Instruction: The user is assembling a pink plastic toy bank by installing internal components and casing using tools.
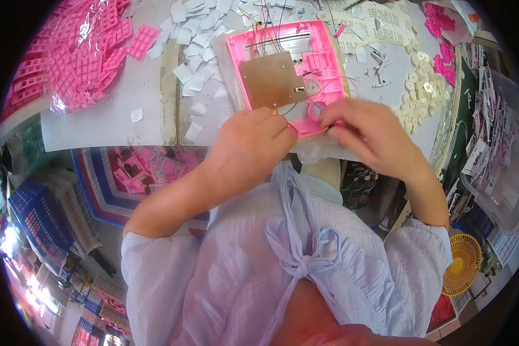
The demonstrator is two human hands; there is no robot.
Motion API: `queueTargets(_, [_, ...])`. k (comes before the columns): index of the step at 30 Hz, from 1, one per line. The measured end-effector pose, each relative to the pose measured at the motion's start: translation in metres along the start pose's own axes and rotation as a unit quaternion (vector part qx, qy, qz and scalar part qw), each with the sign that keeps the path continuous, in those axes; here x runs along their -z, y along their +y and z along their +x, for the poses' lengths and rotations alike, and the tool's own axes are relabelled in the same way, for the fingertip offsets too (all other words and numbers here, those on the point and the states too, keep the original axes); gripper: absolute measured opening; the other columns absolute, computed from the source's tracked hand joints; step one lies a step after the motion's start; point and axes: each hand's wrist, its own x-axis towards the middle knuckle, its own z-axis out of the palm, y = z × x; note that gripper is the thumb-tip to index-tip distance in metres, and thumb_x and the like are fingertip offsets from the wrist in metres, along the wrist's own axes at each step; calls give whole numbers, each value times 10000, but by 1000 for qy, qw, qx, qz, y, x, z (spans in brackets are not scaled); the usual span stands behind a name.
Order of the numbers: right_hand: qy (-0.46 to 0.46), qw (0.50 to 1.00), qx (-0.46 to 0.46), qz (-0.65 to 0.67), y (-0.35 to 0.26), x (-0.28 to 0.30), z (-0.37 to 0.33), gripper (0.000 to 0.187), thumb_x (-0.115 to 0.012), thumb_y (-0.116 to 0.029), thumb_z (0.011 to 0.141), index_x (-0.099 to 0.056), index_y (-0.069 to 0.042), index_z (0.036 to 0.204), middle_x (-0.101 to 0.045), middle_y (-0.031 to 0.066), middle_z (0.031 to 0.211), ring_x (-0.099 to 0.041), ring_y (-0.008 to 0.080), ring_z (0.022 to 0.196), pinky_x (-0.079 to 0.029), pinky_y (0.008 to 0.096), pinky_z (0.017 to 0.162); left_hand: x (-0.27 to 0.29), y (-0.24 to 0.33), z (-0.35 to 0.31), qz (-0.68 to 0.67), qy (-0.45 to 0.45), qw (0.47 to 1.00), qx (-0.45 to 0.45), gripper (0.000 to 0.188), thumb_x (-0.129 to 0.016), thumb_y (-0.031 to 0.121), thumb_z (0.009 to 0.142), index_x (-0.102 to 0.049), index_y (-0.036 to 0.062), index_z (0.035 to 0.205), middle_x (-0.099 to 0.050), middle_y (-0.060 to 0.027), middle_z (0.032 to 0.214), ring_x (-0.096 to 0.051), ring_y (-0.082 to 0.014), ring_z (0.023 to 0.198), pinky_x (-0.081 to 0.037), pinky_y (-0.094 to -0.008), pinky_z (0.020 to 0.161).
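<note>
In front of me on the table lies a pink plastic housing (330,75), its inner side facing up. A brown circuit board (271,78) rests in it, with thin wires (265,14) running off past the far edge. My left hand (254,135) is closed at the housing's near edge, thumb and fingers pinched; what sits between them is too small to name. Over the near right corner, my right hand (369,132) has its thumb and fingers curled close together by a thin dark wire end, slightly blurred. A pink ring-shaped part (316,109) shows between the hands.
White paper-like squares (199,37) lie scattered left of the housing. Bagged pink keypads (86,63) fill the far left. Round cream parts (424,86) are piled at right, near small white rods (380,69). Below the table edge stands a basket (101,184) of pink parts.
</note>
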Motion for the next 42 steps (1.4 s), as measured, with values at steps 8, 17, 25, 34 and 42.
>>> queueTargets(8, [-70,955,24,-286,-13,10,-4,226,-638,-137,811,-591,-94,1028,-629,36,916,-634,238,868,-549,364,615,4,-5,-5,-10,14,1000,-13,238,-763,94,699,-647,76,906,-615,-58,857,-605,-253,783,-515,-373,671])
queueTargets(17, [-20,970,33,-239,1,-15,-18,195,-614,-140,814,-597,-72,996,-607,48,914,-630,251,946,-558,344,665,2,-5,-6,3,20,1000,-4,217,-759,112,719,-644,92,902,-603,-44,837,-593,-246,771,-498,-371,657])
queueTargets(25, [137,974,123,-131,43,-34,-34,325,-795,-87,703,-730,-91,1022,-692,49,1076,-569,278,938,-511,347,751,0,9,-1,65,6,997,-40,335,-664,161,787,-663,124,1119,-624,-13,997,-602,-184,856,-440,-357,773])
queueTargets(34, [189,947,55,-254,23,-53,-54,440,-763,-49,701,-741,-107,1137,-666,42,1210,-523,280,985,-477,360,817,-18,11,11,129,-56,986,-87,495,-555,190,861,-608,128,1350,-599,14,1005,-547,-146,813,-406,-339,763])
queueTargets(42, [47,986,79,-140,6,44,-1,339,-684,-49,730,-755,-113,1055,-678,61,1183,-547,310,1043,-480,390,887,-16,19,14,183,-67,978,-71,484,-574,198,843,-611,136,1322,-538,30,880,-567,-129,769,-401,-334,737])
